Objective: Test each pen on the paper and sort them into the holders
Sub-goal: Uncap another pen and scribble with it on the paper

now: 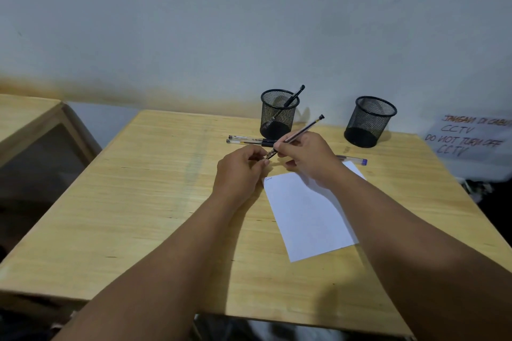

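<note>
My right hand (307,156) grips a slim dark pen (303,128) that slants up to the right. My left hand (243,166) pinches that pen's tip end, where its cap sits. Both hands hover just past the top corner of a white paper (307,216), which bears a small scribble near that corner. Two pens (249,140) lie side by side on the table behind my hands. A blue-capped pen (356,160) lies to the right, partly hidden by my right hand. The left mesh holder (278,113) contains one black pen (293,98). The right mesh holder (368,120) looks empty.
The wooden table (138,202) stands against a pale wall. A second wooden table (25,116) is at the left. A handwritten CCTV notice (468,135) hangs at the right, beyond the table's edge.
</note>
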